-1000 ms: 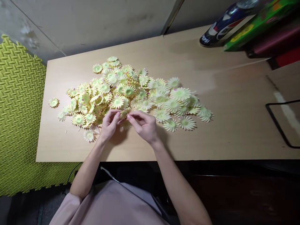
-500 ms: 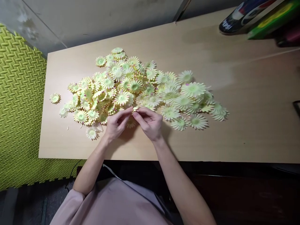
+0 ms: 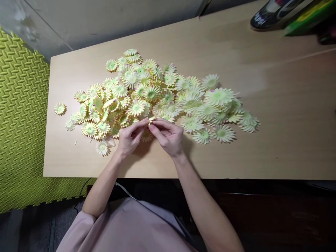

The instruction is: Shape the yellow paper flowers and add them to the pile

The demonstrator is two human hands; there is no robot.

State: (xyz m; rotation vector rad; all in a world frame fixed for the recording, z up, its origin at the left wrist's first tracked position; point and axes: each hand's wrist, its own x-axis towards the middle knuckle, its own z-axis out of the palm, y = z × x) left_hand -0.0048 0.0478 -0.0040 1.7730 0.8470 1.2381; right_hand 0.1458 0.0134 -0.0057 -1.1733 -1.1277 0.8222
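Observation:
Between my two hands is a small pale yellow artificial flower (image 3: 151, 120), pinched by the fingertips and partly hidden by them. My left hand (image 3: 130, 139) is closed on its left side, and my right hand (image 3: 168, 136) is closed on its right side, thumb on the near edge. Just beyond the hands spreads a heap of artificial daisy heads (image 3: 136, 107), cream to yellow with green centres and some pink petal tips. Larger, paler flower heads (image 3: 219, 96) make up the right part of the heap. Another flower (image 3: 147, 136) lies on the table beneath my hands.
The heap lies on a light wooden table (image 3: 262, 150). A single flower (image 3: 60, 109) sits apart at the left. A dark Pepsi bottle (image 3: 265, 17) and a green package (image 3: 307, 19) are at the back right. Green foam matting (image 3: 23, 122) borders the table's left side.
The camera view has shifted slightly, so the bottle and package sit higher and further right. Both hands keep nearly the same pose, still pinching the flower.

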